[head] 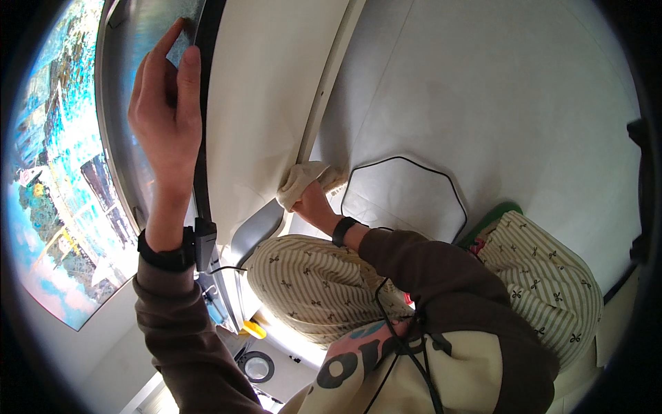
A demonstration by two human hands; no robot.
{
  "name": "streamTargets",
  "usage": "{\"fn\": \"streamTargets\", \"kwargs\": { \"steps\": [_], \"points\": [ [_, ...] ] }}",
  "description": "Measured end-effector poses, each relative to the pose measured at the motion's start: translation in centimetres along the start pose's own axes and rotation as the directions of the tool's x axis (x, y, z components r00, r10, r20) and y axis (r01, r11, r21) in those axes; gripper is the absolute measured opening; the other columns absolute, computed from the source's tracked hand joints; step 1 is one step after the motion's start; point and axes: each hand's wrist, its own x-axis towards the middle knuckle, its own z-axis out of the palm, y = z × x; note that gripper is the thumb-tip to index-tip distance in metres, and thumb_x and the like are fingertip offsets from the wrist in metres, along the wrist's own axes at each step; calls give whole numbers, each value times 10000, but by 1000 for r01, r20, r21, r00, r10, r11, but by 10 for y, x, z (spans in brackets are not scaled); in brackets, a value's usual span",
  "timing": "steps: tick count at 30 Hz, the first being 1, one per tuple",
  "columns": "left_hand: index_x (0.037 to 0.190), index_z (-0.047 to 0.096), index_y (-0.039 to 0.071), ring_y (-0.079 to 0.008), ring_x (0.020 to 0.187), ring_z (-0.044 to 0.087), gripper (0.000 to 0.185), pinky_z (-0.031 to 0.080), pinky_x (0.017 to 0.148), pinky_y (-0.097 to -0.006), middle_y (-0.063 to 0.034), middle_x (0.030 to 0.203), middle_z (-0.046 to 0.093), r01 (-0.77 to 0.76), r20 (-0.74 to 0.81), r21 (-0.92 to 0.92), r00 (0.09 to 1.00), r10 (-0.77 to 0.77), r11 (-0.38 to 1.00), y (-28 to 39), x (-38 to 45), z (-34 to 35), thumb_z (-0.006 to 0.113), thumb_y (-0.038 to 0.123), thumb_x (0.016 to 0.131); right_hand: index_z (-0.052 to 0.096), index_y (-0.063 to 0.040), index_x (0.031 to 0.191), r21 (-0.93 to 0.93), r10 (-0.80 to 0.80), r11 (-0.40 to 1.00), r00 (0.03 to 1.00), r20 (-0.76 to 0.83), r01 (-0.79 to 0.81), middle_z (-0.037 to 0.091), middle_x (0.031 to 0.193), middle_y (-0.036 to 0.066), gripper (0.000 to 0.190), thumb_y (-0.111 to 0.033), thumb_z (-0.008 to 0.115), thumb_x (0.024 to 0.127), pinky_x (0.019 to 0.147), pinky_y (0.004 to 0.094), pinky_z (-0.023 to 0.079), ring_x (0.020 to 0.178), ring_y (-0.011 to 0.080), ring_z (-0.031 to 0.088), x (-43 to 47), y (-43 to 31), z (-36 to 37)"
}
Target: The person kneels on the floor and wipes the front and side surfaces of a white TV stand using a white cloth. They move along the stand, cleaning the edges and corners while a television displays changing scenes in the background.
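My left hand (pixel 168 98) is at the black edge (pixel 207 88) of a dark, glossy top. Its index finger reaches forward, the other fingers are partly curled, and nothing is in it. Whether the fingertips press on the surface is hard to tell. Lower down, my right hand (pixel 314 206) grips a bunched beige cloth (pixel 300 181). The cloth lies against the lower edge of a cream cabinet panel (pixel 269 103), close to the pale floor (pixel 491 103). Part of the cloth is hidden by my fingers.
A black cable (pixel 401 157) makes a loop on the floor by my striped trouser legs (pixel 305 284). A green slipper (pixel 486 225) shows at my right foot. Behind the glossy top stands a bright, colourful picture (pixel 67 181). A grey curved panel (pixel 257 231) borders the cabinet.
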Motion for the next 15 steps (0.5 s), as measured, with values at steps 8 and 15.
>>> {"fn": "streamTargets", "kwargs": {
  "steps": [8,15],
  "points": [
    [1233,660,57,-101,589,429,304,362,533,-260,-36,734,531,17,6,7,1000,-17,1000,0,1,0,627,207,971,573,-1,973,33,74,997,997,-28,-73,623,829,77,245,-6,697,762,684,351,508,784,230,623,-1,0,3],
    [1234,663,65,-95,595,436,304,367,539,-254,-27,745,542,42,26,17,999,-43,999,-1,-1,-2,628,215,972,570,-5,1003,7,79,997,996,30,-79,623,914,100,288,4,690,742,753,359,507,860,268,620,0,2,-2]
  ]
}}
